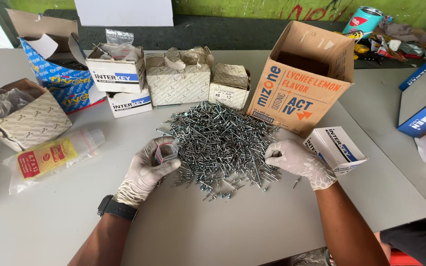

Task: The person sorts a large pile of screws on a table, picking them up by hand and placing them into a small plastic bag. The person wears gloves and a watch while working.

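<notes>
Both hands gloved, pale grey. Left hand [146,170] grasps a small clear plastic bag [166,151] between thumb and fingers, at the 9 o'clock edge of the rivet pile [220,140]; black watch [118,208] on that wrist. Right hand [297,160] rests at the pile's 3 o'clock edge, fingers curled down onto the rivets, whether pinching any cannot tell. Pile of silver blind rivets sits mid-tabletop [213,231], loose ones scattered toward 6 o'clock. At 12 o'clock of the pile: row of small cardboard boxes [178,81]. At 1 o'clock: big orange open carton [301,81], touching the pile's edge. Small white-and-blue box [335,148] just beside the right hand at 3 o'clock. At 9 o'clock, well apart: clear packet with yellow-red label [50,156]. Blue patterned box [57,74] at 10 o'clock.
</notes>
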